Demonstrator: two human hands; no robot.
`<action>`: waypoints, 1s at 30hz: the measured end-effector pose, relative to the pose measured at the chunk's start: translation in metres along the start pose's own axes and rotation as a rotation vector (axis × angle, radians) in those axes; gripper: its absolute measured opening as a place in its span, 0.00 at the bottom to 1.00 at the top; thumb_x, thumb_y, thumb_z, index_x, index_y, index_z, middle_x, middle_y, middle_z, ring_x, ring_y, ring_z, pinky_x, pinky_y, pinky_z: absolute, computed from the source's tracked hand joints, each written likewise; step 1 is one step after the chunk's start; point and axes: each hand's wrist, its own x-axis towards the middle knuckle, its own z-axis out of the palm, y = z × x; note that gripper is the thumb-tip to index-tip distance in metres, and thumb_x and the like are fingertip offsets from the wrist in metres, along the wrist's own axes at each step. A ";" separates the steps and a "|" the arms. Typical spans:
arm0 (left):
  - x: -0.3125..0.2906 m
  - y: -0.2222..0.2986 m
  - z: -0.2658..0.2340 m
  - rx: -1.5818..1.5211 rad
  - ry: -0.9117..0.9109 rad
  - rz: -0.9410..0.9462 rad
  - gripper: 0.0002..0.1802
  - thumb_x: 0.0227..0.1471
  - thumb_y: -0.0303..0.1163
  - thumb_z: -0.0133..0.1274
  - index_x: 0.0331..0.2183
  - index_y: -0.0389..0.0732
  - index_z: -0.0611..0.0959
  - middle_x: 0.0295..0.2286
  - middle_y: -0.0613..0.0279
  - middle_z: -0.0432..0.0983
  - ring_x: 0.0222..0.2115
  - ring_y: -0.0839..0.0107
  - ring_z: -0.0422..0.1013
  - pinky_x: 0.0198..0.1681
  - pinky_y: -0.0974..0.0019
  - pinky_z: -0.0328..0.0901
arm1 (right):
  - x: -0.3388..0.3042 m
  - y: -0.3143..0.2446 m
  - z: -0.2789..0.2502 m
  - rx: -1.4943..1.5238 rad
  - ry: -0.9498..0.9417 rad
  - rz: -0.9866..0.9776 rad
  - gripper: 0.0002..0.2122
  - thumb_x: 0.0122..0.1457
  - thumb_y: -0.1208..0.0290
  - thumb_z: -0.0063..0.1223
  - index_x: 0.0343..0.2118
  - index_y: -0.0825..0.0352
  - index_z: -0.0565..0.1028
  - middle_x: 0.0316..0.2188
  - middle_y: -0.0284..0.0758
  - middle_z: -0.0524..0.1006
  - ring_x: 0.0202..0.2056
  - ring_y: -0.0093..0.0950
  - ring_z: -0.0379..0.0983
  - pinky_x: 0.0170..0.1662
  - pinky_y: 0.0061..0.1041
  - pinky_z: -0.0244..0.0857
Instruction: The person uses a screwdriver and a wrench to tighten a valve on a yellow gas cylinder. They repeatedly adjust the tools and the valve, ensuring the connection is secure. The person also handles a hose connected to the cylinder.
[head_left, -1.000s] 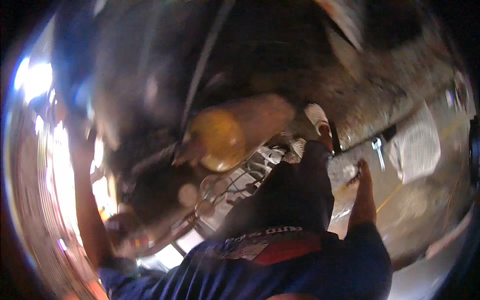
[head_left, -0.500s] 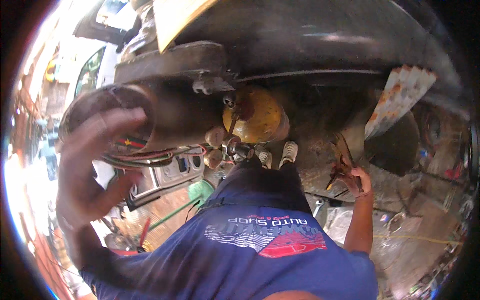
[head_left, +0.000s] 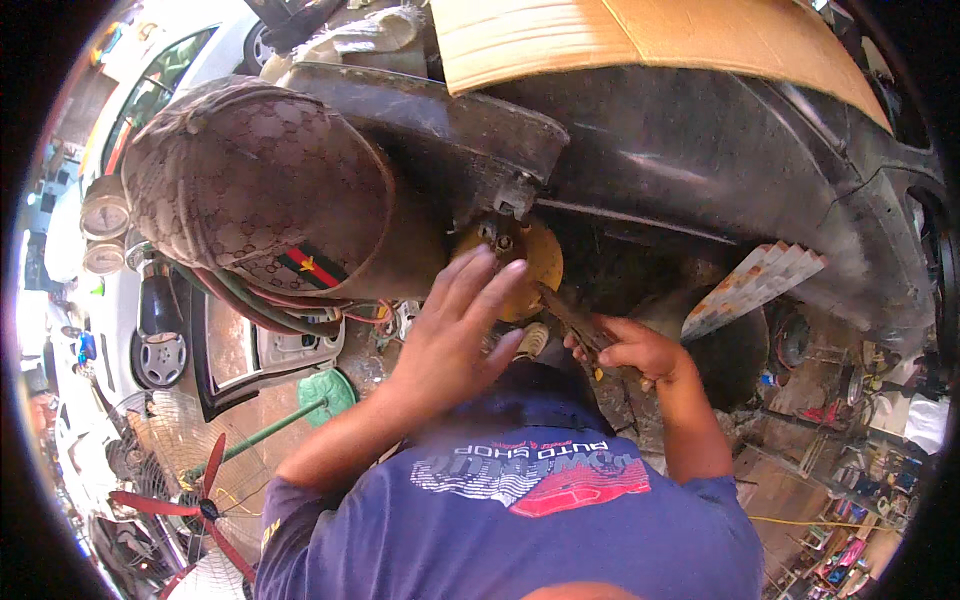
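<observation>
Left hand open, back showing; fingers stretched forward, slightly blurred. Thumb apart, lower right of fingertips. Left forearm slants away behind fingers, toward lower left. Right hand right of left fingers, near, fingers bent in grip; exact finger placement hard to make out. Right wrist bent inward, forearm below fingers.

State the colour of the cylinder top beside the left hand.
The cylinder top is yellow, best seen in the head view.
</observation>
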 end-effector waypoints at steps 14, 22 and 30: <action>0.211 0.055 0.049 0.443 0.559 -0.172 0.39 0.45 0.38 0.73 0.60 0.52 0.80 0.63 0.32 0.61 0.69 0.32 0.51 0.69 0.44 0.58 | -0.136 -0.020 -0.138 -0.240 0.087 0.166 0.36 0.56 0.65 0.60 0.68 0.72 0.66 0.57 0.39 0.76 0.58 0.30 0.70 0.62 0.30 0.61; 0.265 0.003 0.024 0.556 0.699 -0.354 0.43 0.44 0.44 0.72 0.60 0.43 0.76 0.59 0.33 0.69 0.64 0.37 0.62 0.67 0.43 0.59 | -0.202 0.023 -0.275 0.060 0.021 0.078 0.32 0.59 0.64 0.53 0.67 0.73 0.67 0.57 0.38 0.77 0.56 0.29 0.72 0.62 0.29 0.63; 0.239 0.055 0.046 0.729 0.685 -0.262 0.49 0.46 0.38 0.71 0.66 0.40 0.67 0.63 0.33 0.62 0.67 0.36 0.55 0.71 0.44 0.52 | -0.133 0.006 -0.245 0.184 -0.084 0.103 0.33 0.57 0.64 0.55 0.65 0.73 0.68 0.53 0.37 0.78 0.54 0.29 0.74 0.60 0.30 0.66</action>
